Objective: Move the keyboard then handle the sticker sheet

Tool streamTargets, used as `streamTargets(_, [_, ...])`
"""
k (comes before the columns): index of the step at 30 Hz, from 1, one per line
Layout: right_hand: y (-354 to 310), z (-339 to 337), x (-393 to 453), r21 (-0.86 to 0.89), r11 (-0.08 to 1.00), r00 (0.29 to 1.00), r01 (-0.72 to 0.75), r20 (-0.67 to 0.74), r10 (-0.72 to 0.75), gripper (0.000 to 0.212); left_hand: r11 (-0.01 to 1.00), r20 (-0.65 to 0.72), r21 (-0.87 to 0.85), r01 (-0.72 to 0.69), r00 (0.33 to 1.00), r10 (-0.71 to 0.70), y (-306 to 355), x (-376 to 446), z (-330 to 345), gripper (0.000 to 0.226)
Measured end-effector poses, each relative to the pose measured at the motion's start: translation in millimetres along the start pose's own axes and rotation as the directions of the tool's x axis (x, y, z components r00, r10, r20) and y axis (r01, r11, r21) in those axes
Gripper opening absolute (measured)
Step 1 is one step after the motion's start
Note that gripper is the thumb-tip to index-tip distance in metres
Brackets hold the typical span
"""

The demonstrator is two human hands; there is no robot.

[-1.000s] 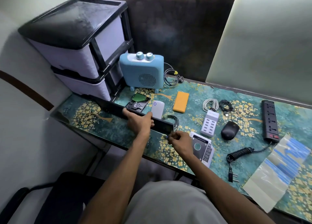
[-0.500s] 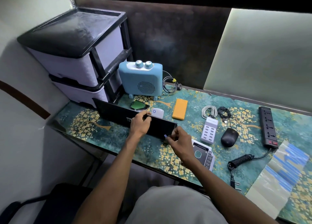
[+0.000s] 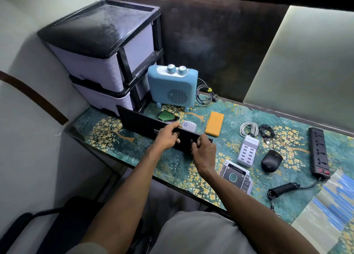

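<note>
Laptop (image 3: 138,120), black, tilted up on edge on floral desk (image 3: 118,140), gripped by both: left hand (image 3: 167,138) curled over top edge, right hand (image 3: 204,152) clasping right end; white device (image 3: 188,125) just behind.

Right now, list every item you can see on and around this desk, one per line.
laptop: 1, black, tilted up on the desk's left part
drawer unit: 1, lilac and black, far left
heater-like box: 1, light blue, behind the laptop
circuit board drive: 1, green, behind the laptop
small device: 1, white, behind the laptop
flat case: 1, orange, desk middle
USB charging hub: 1, white
mouse: 1, black
power strip: 1, black, right
drive caddy: 1, near edge
plastic bag: 1, clear and blue, far right
coiled cables: several
left hand: grips the laptop's top edge
right hand: grips its right end
</note>
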State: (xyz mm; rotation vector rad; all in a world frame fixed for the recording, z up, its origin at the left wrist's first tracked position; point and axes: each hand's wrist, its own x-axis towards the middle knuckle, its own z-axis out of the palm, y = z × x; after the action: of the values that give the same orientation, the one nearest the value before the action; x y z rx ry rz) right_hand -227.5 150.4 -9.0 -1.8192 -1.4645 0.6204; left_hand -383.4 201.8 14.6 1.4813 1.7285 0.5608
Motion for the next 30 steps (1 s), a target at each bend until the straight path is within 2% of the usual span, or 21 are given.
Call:
streamTargets(4, [-3, 2, 2, -0.018, 1.0, 1.0, -0.023, -0.019, 0.023, 0.031, 1.0, 0.013, 0.002, 0.01, 1.0, -0.01, -3, 4, 1, 0.04])
streamTargets(7, [-4, 0, 5, -0.098, 0.995, 1.0, -0.012, -0.008, 0.011, 0.027, 1.0, -0.002, 0.018, -0.001, 1.0, 0.001, -1, 4, 1, 0.038])
streamTargets(10, [6, -9, 3, -0.308, 0.939, 0.989, 0.15, 0.056, -0.14, 0.018, 1.0, -0.007, 0.027, 0.01, 1.0, -0.01, 0, 4, 0, 0.038])
streamTargets(13, [19, -17, -3, -0.439, 0.871, 0.975, 0.221, 0.113, -0.191, 0.024, 0.999, -0.015, 0.029, 0.025, 1.0, -0.024, 2, 2, 1, 0.041])
streamTargets(15, [27, -18, -7, -0.448, 0.868, 0.976, 0.215, 0.12, -0.18, 0.032, 0.999, -0.03, 0.025, 0.047, 0.998, -0.046, 2, -1, 2, 0.044])
streamTargets(18, [34, -22, -8, -0.381, 0.896, 0.972, 0.228, 0.139, -0.188, 0.033, 0.998, -0.071, 0.024, 0.058, 0.996, -0.056, 4, -9, 6, 0.049])
streamTargets(20, [35, -24, -10, -0.215, 0.969, 0.991, 0.122, 0.089, -0.104, 0.037, 0.999, -0.125, 0.033, 0.019, 0.992, -0.014, 4, -17, 12, 0.049])
streamTargets(22, [40, -23, -15, 0.06, 0.993, 0.994, -0.099, 0.057, 0.095, 0.04, 0.999, -0.211, -0.031, -0.037, 0.977, 0.03, -1, -28, 23, 0.041])
streamTargets(25, [49, -26, -24, 0.353, 0.857, 0.921, -0.375, 0.037, 0.387, 0.034, 0.956, -0.341, -0.278, -0.088, 0.94, -0.013, -15, -51, 44, 0.02])
streamTargets(27, [50, -31, -24, 0.564, 0.627, 0.812, -0.538, 0.145, 0.566, 0.034, 0.898, -0.412, -0.432, -0.083, 0.904, -0.115, -27, -66, 60, 0.02])
streamTargets(28, [51, -34, -24, 0.598, 0.527, 0.761, -0.604, 0.236, 0.605, 0.034, 0.872, -0.437, -0.485, -0.07, 0.883, -0.172, -33, -74, 67, 0.021])
streamTargets(29, [52, -35, -25, 0.584, 0.477, 0.727, -0.656, 0.318, 0.609, 0.036, 0.853, -0.437, -0.521, -0.028, 0.868, -0.238, -40, -80, 74, 0.022])
streamTargets(30, [57, -33, -31, 0.518, 0.505, 0.714, -0.69, 0.376, 0.591, 0.035, 0.836, -0.412, -0.547, 0.033, 0.859, -0.304, -48, -89, 82, 0.021])
